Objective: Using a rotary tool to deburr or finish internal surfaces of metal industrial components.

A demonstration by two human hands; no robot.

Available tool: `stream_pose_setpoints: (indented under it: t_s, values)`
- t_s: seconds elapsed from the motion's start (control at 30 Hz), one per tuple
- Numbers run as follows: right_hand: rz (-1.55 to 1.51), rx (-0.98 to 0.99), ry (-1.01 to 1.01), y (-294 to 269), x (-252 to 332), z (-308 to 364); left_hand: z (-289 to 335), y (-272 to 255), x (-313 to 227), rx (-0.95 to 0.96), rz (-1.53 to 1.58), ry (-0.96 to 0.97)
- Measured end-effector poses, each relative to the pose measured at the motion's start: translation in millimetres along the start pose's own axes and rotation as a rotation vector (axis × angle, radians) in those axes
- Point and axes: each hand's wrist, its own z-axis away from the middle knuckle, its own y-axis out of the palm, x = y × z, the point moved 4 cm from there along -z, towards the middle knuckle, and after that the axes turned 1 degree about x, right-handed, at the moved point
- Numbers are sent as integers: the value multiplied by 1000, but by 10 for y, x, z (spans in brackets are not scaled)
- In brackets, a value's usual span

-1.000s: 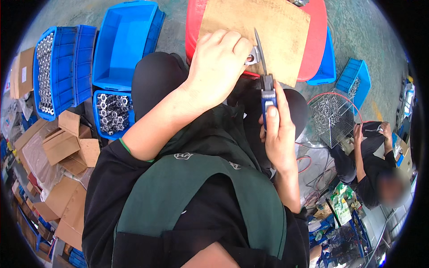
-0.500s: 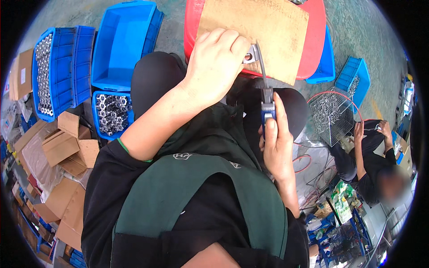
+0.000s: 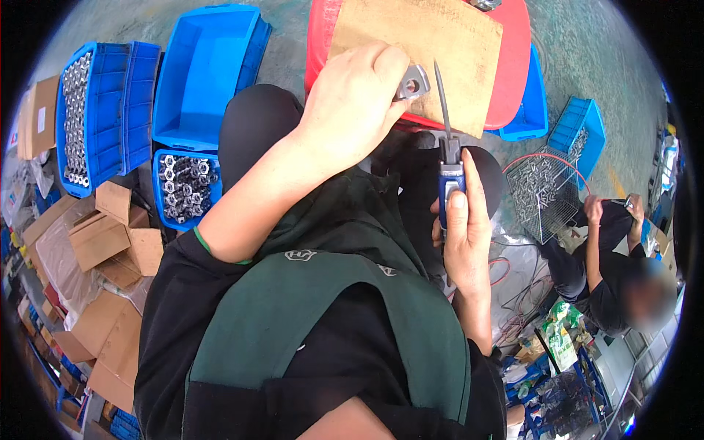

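Note:
My left hand [image 3: 356, 110] is closed on a small grey metal part [image 3: 420, 75] with a round hole, over the near edge of a brown board [image 3: 418, 37]. Its fingertips are partly hidden behind the hand. In my right hand [image 3: 468, 238] is a blue-and-black handheld tool [image 3: 451, 176] with a thin, dark, file-like blade. The thumb lies on the tool's body and the fingers wrap round it. The blade points away from me over the board, just right of the metal part and apart from it.
Under the board is a red stool seat [image 3: 515, 51]. At left stand a large blue crate [image 3: 198, 81], a blue bin of metal fittings [image 3: 185, 188] and cardboard boxes [image 3: 103, 235]. A wire basket of small metal pieces [image 3: 541, 187] is at right, beside another person [image 3: 601, 257].
The blade has come off the metal part and shifted right, with my right hand lower and further right. My left hand has tilted the part, so its holed face shows more.

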Motion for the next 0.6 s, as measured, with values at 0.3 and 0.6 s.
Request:
stream_pose_setpoints:
  t_s: [0.3, 0.6]
  values:
    - [62, 2, 55, -56, -70, 166, -73, 103, -19, 19, -260, 71]
    - [308, -48, 20, -12, 6, 57, -75, 121, 12, 39, -269, 82]
